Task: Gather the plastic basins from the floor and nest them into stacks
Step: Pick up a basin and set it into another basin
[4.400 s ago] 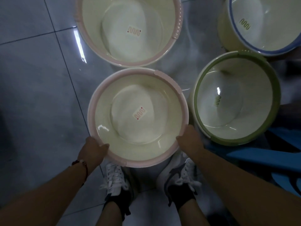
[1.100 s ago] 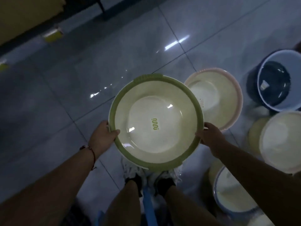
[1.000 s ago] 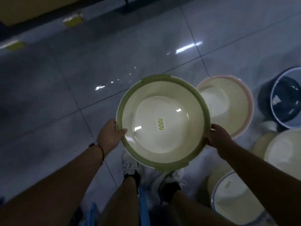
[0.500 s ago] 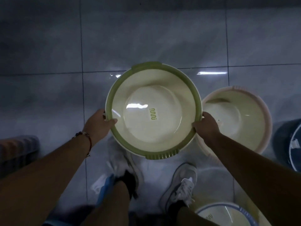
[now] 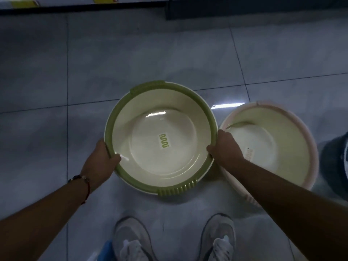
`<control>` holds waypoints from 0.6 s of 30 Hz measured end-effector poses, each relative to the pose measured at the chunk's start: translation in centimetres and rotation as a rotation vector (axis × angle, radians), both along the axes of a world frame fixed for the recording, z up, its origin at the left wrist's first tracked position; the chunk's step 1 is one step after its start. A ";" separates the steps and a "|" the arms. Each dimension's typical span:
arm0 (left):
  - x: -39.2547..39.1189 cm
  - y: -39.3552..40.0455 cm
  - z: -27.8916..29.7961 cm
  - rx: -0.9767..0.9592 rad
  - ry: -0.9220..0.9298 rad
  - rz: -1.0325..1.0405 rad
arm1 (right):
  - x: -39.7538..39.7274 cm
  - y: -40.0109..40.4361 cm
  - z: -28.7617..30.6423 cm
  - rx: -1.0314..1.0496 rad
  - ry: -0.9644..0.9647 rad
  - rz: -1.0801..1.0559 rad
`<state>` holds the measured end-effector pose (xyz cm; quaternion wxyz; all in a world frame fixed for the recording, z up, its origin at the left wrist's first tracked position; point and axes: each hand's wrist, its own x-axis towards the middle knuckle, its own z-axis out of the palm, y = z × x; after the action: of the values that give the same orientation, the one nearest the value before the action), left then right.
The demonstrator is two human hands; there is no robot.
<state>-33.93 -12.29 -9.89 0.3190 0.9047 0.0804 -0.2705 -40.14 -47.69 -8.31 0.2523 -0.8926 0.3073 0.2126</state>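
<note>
Lowered green-rimmed basin [image 5: 160,140] between gripping hands [image 5: 101,159].

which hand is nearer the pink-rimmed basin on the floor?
Right. The right hand grips the green-rimmed basin on the side next to the pink-rimmed basin, overlapping its rim in view. The left hand grips the green basin's far side.

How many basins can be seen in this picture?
3. The green-rimmed basin is held by both hands; the pink-rimmed basin is on its right; a dark basin is cut by the right edge. Others may lie outside the view.
</note>
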 end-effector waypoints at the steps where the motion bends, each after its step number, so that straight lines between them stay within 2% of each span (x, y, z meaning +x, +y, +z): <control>1: 0.2 -0.2 -0.2 0.004 -0.014 -0.023 | 0.0 0.0 0.1 -0.011 -0.013 -0.003; 6: 1.4 -0.7 -0.4 0.100 0.010 -0.115 | -0.4 -0.4 0.9 -0.026 0.045 0.053; 9: 1.6 -1.3 1.3 0.236 0.149 -0.229 | -1.8 -0.8 4.0 -0.109 0.076 0.263; 11: 1.9 -1.6 3.4 0.414 0.209 -0.427 | -3.3 -1.4 7.1 -0.241 0.029 0.471; 14: 1.8 -3.8 8.1 0.565 0.082 -0.711 | -6.1 -2.5 12.4 -0.341 0.052 0.609; 18: -1.4 -9.7 15.5 0.504 -0.200 -0.985 | -9.2 -3.9 16.5 -0.397 0.139 0.591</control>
<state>-35.30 -21.98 5.59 -0.0648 0.9050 -0.3199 -0.2728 -49.37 -51.59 8.15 -0.0200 -0.9578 0.0880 0.2728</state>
